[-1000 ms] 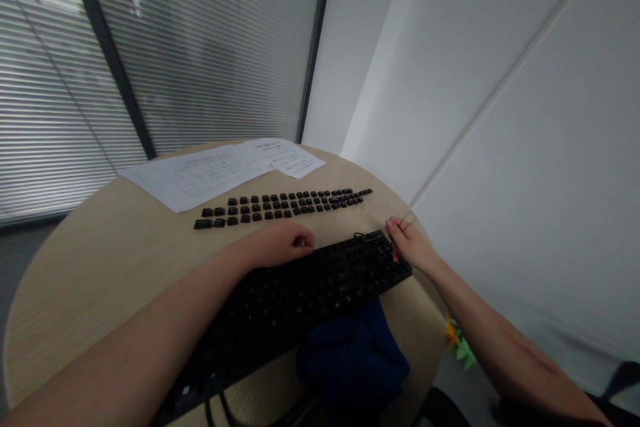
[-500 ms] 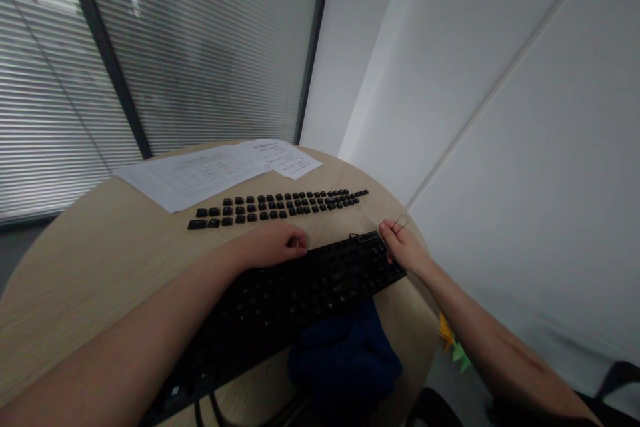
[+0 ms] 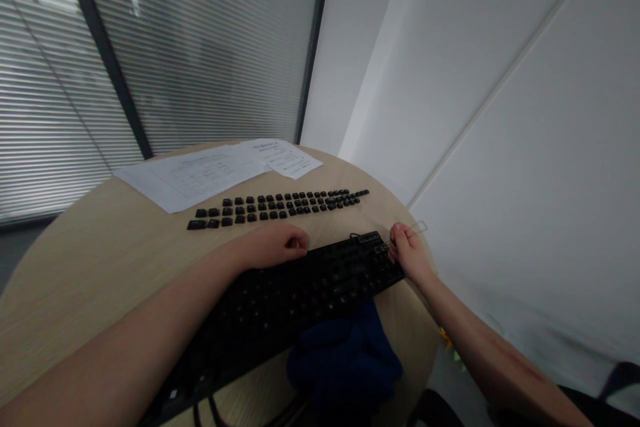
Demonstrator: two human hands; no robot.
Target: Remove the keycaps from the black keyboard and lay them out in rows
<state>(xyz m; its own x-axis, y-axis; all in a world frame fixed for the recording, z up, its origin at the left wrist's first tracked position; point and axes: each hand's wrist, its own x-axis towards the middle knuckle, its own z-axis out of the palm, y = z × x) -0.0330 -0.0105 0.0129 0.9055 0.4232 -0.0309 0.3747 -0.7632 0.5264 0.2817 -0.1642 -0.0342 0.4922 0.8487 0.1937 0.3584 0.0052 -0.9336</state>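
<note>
A black keyboard (image 3: 300, 300) lies aslant on the table in front of me, partly covered by my left forearm. My left hand (image 3: 280, 242) rests at its far edge with the fingers curled in; whatever they may hold is hidden. Over the keyboard's right end, my right hand (image 3: 407, 247) is closed around a wire keycap puller (image 3: 420, 227). The puller's loop sticks out to the right, and its thin wire end reaches left over the keys. Beyond the keyboard, many loose black keycaps (image 3: 263, 207) lie in rows.
Printed paper sheets (image 3: 200, 177) lie at the back of the round wooden table (image 3: 80, 267). A dark blue cloth (image 3: 345, 360) bunches against the keyboard's near side. Black cables (image 3: 215, 407) run below it. Blinds and a white wall stand close behind the table.
My right hand has shifted slightly right and turned, and more of the wire puller shows on both sides of it. My left hand and the keycap rows stay put.
</note>
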